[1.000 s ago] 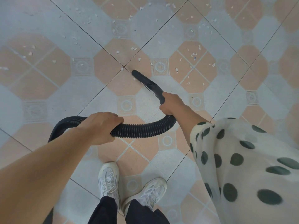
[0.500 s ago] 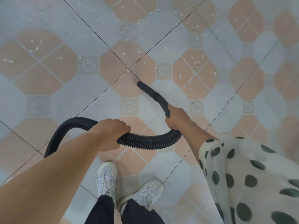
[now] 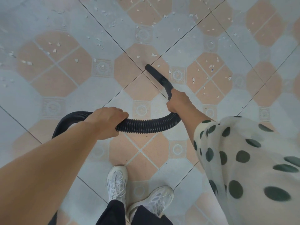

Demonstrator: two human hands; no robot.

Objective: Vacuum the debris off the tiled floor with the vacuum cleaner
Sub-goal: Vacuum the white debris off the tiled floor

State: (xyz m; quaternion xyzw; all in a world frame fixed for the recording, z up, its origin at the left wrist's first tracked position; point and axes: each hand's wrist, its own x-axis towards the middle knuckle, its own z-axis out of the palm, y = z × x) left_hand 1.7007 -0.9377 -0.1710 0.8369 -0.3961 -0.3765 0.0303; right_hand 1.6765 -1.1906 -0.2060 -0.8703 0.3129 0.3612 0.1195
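While I stand on the tiled floor (image 3: 100, 95), both hands are on the black vacuum hose (image 3: 146, 125). My left hand (image 3: 108, 121) grips the ribbed part from above, fingers curled tight around it and pressed together, knuckles up. My right hand (image 3: 178, 100) is wrapped round the hose where the ribbed part bends up into the rigid nozzle (image 3: 158, 77); I see the back of that hand only, so I cannot tell how each finger lies, just that the hand is closed on the tube.

Between the hands the hose sags in a shallow curve. Left of my left hand it arcs down and goes behind my left forearm.

Nozzle points away from me and to the left, mouth low at the crossing of two dark grout lines; cannot tell if it touches the tile. Debris (image 3: 54, 50) is small white chips, scattered over the far tiles. Closest chips lie just beside the nozzle mouth, a few more just past it. Denser patch on the orange tile right of the nozzle, another far left.

Spotted sleeve (image 3: 243, 159), white with dark green dots, covers my right arm. White sneakers (image 3: 117, 182) and black trousers (image 3: 113, 213) at the bottom edge.
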